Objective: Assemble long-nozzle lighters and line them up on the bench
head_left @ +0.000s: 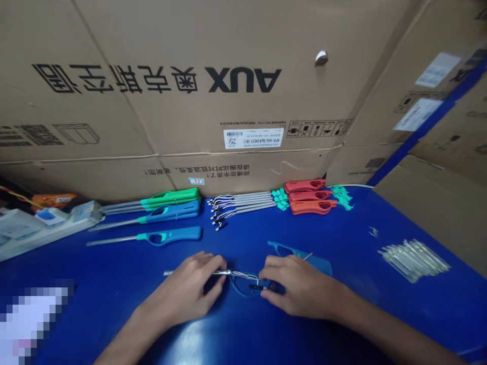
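Note:
My left hand (pixel 196 284) is closed on a thin metal lighter tube (pixel 222 272), pinched near the end where pale wires (pixel 243 275) come out. The wires run right to a small black part (pixel 255 287). This part lies over an open blue lighter handle half (pixel 238 290). My right hand (pixel 294 286) has its thumb and fingers closed around the handle half and a dark piece at its right end; the palm hides much of both. Just behind that hand lies another blue handle half (pixel 321 262), partly covered.
Assembled lighters (pixel 175 234) lie at back left, beside a power strip (pixel 89 215). Wired metal tubes (pixel 251 202), green caps (pixel 280 198), red handles (pixel 310 195) and green small parts (pixel 342 196) line the back. Clear plastic pieces (pixel 414 259) lie right. A cardboard wall (pixel 171 116) stands behind.

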`<act>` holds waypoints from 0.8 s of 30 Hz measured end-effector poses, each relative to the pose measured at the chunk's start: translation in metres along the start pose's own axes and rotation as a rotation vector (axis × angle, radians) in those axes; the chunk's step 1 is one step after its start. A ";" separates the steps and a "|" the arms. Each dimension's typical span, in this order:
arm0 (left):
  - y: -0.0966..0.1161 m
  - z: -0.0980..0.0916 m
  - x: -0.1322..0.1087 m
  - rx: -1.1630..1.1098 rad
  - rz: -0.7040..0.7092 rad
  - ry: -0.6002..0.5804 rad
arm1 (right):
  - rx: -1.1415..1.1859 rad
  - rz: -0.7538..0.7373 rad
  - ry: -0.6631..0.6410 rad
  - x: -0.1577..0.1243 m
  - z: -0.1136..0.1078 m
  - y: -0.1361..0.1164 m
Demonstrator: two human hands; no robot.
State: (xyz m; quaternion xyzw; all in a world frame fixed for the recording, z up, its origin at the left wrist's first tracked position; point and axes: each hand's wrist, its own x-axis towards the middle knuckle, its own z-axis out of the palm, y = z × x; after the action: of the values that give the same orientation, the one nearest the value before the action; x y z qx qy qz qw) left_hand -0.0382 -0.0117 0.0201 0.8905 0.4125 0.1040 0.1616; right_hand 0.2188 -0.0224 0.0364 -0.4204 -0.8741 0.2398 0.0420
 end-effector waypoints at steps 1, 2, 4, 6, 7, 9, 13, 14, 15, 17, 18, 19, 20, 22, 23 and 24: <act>0.000 0.001 0.000 0.005 -0.004 0.000 | 0.001 0.009 0.007 0.000 0.005 0.001; 0.001 0.002 0.001 0.007 -0.012 -0.002 | 0.003 0.020 0.019 0.000 0.009 0.003; 0.002 0.004 0.001 0.005 -0.024 -0.003 | 0.012 0.038 0.044 -0.001 0.015 0.004; 0.003 0.005 0.002 0.008 -0.020 -0.006 | 0.020 0.054 0.068 -0.001 0.018 0.003; 0.003 0.006 0.002 0.015 -0.010 -0.004 | 0.025 0.061 0.077 -0.001 0.019 0.002; 0.003 0.008 0.003 0.032 0.019 -0.002 | 0.033 0.060 0.087 -0.001 0.020 0.001; 0.000 0.010 0.003 0.043 0.057 0.027 | 0.034 -0.001 0.095 -0.002 0.023 0.002; -0.001 0.010 0.003 0.042 0.059 0.037 | 0.028 -0.015 0.099 -0.002 0.024 0.002; -0.001 0.010 0.003 0.040 0.058 0.045 | 0.020 -0.024 0.106 -0.002 0.025 0.002; -0.001 0.009 0.004 0.039 0.057 0.045 | -0.012 -0.038 0.121 -0.002 0.027 0.003; -0.001 0.009 0.004 0.040 0.056 0.039 | -0.039 -0.044 0.126 -0.002 0.028 0.002; -0.001 0.009 0.004 0.041 0.056 0.035 | -0.076 -0.050 0.131 -0.002 0.030 0.002; -0.001 0.009 0.004 0.043 0.058 0.029 | -0.119 -0.057 0.134 -0.002 0.031 0.001; -0.001 0.009 0.003 0.046 0.063 0.020 | -0.211 -0.078 0.138 -0.002 0.034 0.000; -0.001 0.009 0.003 0.047 0.064 0.017 | -0.252 -0.090 0.144 -0.002 0.036 -0.001; -0.001 0.009 0.003 0.048 0.067 0.015 | -0.282 -0.102 0.153 -0.002 0.037 -0.002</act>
State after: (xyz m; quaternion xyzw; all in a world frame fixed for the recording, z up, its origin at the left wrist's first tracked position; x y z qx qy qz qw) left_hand -0.0342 -0.0105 0.0112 0.9066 0.3860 0.1063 0.1334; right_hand 0.2084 -0.0389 0.0051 -0.3941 -0.9136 0.0795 0.0614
